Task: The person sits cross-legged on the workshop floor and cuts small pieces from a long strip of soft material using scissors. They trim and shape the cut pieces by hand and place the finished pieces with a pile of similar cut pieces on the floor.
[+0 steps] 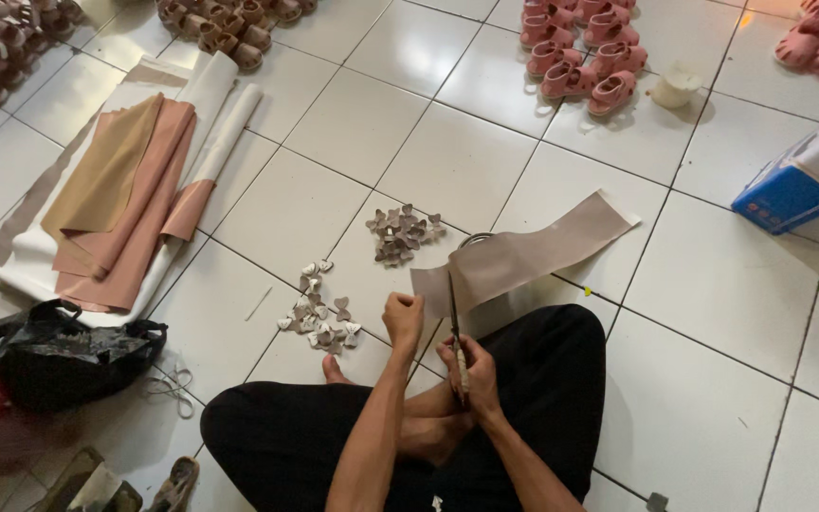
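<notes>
Taupe leatherette, thin and soft, lies as a long strip (523, 254) on the white floor (713, 313), just in front of the seated person's crossed legs. The left hand (402, 318) is closed, pinching the near edge of the strip. The right hand (471, 372) is wrapped tightly around the handles of the scissors (454, 322), whose blades point up to that same edge. I judge the strip light and floppy, with a smooth face that may slip, so it is best to take it close to the cutting line. Two piles of small heart-shaped pieces (400, 233) lie on the tiles beside it. Farther left are rolls (144, 180) of pink and tan sheet, and a black bag (78, 356). Pink sandals (580, 52) stand in rows at the far side.
</notes>
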